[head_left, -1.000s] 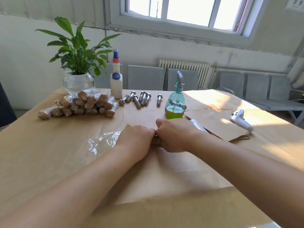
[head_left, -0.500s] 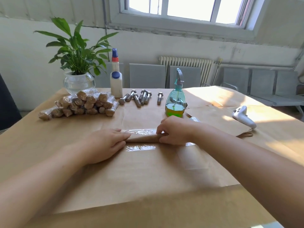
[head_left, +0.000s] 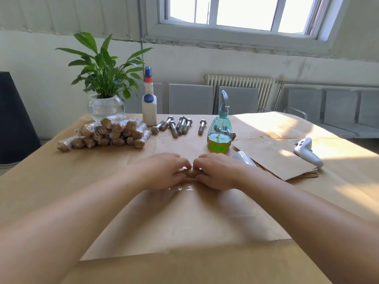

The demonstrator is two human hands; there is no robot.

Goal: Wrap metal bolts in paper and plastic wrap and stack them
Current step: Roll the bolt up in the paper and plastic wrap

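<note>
Two hands work mid-frame: our left hand (head_left: 166, 171) and right hand (head_left: 215, 171) curl their fingers over one paper roll (head_left: 191, 173), gripping it between them. We judge the step in hand to be rolling this bolt into the film (head_left: 180, 188), a clear, glossy, wrinkled sheet lying just below the hands. Next, we roll until the film closes, then carry the roll to the stack (head_left: 108, 133) at upper left, a pile of short brown cylinders under shiny wrap. Bare bolts (head_left: 176, 126), grey steel with hex heads, lie above the hands. Flat paper sheets (head_left: 274, 156) and a white film roll (head_left: 244, 158) lie right. Matte brown paper covers the table (head_left: 51, 181).
</note>
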